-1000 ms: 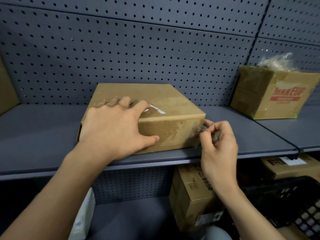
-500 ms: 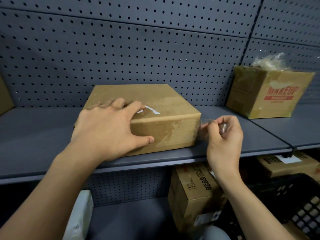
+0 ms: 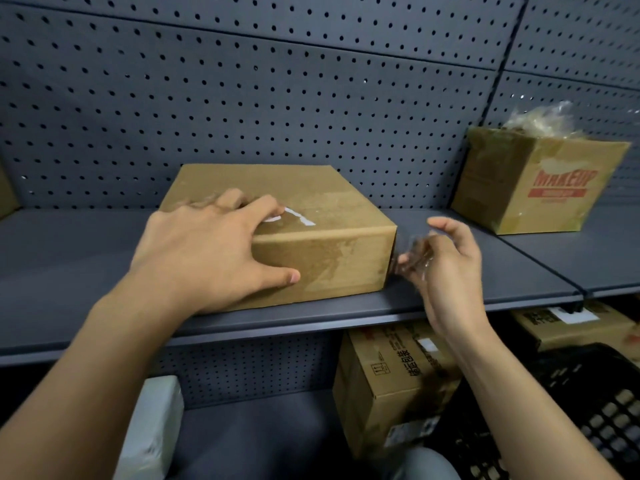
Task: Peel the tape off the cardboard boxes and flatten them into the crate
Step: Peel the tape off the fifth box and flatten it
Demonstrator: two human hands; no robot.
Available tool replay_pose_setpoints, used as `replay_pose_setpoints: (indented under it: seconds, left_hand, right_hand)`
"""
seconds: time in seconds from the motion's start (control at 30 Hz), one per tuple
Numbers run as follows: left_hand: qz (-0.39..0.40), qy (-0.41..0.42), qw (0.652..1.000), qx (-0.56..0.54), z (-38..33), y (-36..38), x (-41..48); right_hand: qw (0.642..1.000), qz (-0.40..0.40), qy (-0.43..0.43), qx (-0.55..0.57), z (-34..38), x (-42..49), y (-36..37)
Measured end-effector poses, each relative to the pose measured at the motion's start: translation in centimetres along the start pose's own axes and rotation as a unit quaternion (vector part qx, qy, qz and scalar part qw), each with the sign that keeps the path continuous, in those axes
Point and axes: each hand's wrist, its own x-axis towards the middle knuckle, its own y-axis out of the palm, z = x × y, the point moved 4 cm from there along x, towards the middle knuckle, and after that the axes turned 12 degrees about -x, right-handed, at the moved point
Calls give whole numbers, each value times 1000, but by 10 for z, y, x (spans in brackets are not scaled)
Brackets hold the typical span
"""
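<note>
A flat brown cardboard box [image 3: 322,216] lies on the grey shelf [image 3: 86,271] in front of me. My left hand [image 3: 211,254] presses on its near left corner, fingers spread over the top, thumb on the front face. My right hand [image 3: 446,268] is just right of the box's right front corner and pinches a strip of clear tape [image 3: 412,256] that stretches from that corner. The hand is blurred. A black plastic crate [image 3: 588,410] sits low at the right.
A second box marked MAKEUP [image 3: 540,181], with crumpled clear plastic on top, stands at the right on the shelf. Below the shelf are more cardboard boxes [image 3: 388,386] and a white package [image 3: 152,427]. A perforated grey panel backs the shelf.
My right hand has drawn away to the right from the box's corner, pulling the clear tape out with it. The left hand stays on the box.
</note>
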Motion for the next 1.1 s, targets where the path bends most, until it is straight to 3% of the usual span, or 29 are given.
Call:
replay_pose_setpoints:
  seconds: [0.23, 0.37, 0.47, 0.63, 0.73, 0.8, 0.93, 1.1]
  left_hand:
    - [16, 0, 1000, -9, 11, -2, 1]
    - [32, -3, 999, -8, 15, -6, -1]
    - [58, -4, 998, -15, 12, -7, -1]
    - [62, -23, 997, -25, -10, -16, -1]
    - [54, -17, 997, -53, -43, -12, -1]
    - [41, 3, 995, -96, -58, -4, 8]
    - [21, 45, 997, -67, -59, 8, 25]
    - [24, 79, 995, -60, -50, 11, 23]
  right_hand:
    - [979, 187, 39, 75, 1, -2, 8]
    - [970, 200, -82, -111, 0, -3, 7]
    - [961, 188, -121, -161, 2, -5, 10]
    - [966, 253, 47, 17, 0, 1, 20]
    - [934, 343, 31, 90, 2, -10, 29]
    - [921, 382, -1, 76, 2, -20, 37]
    - [921, 383, -67, -16, -3, -22, 39]
    - [929, 324, -124, -129, 1, -15, 35]
